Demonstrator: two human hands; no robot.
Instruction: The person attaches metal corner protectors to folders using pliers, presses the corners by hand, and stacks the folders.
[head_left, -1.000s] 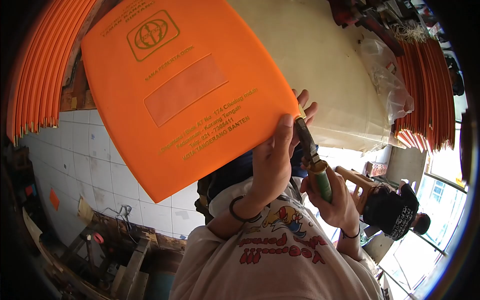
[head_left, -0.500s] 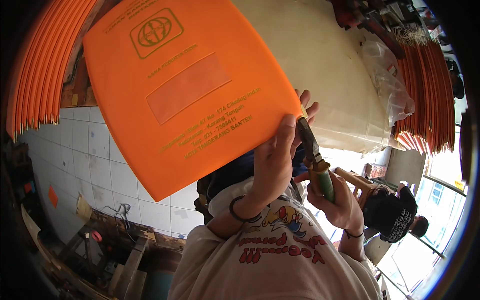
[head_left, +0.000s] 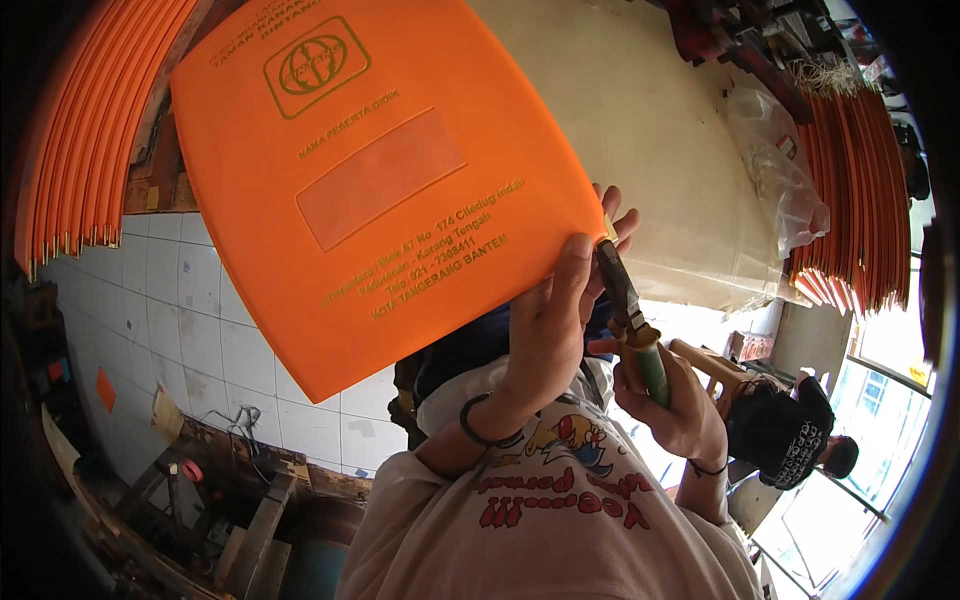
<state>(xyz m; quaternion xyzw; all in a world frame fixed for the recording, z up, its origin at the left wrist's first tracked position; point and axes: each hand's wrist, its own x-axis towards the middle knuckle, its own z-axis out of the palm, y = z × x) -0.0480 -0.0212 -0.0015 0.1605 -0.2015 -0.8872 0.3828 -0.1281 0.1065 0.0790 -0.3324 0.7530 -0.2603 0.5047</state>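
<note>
My left hand grips an orange folder cover by its near right corner, thumb on the front and fingers behind. Gold printed lettering, a globe emblem and a clear rectangular window mark the cover. My right hand is closed around the green handles of pliers. The jaws of the pliers are at that same corner, where a small gold-coloured metal corner piece shows. My left fingertips partly hide behind the jaws, and I cannot tell how firmly the jaws are pressed.
Orange covers with gold-coloured corners stand stacked at the left, and another orange stack is at the right. A beige-topped table carries a plastic bag. A person in black is at the right. Wooden framing lies lower left.
Hardly anything differs. The cover has tilted very slightly, and the pliers stay at its corner with both hands in almost the same place.
</note>
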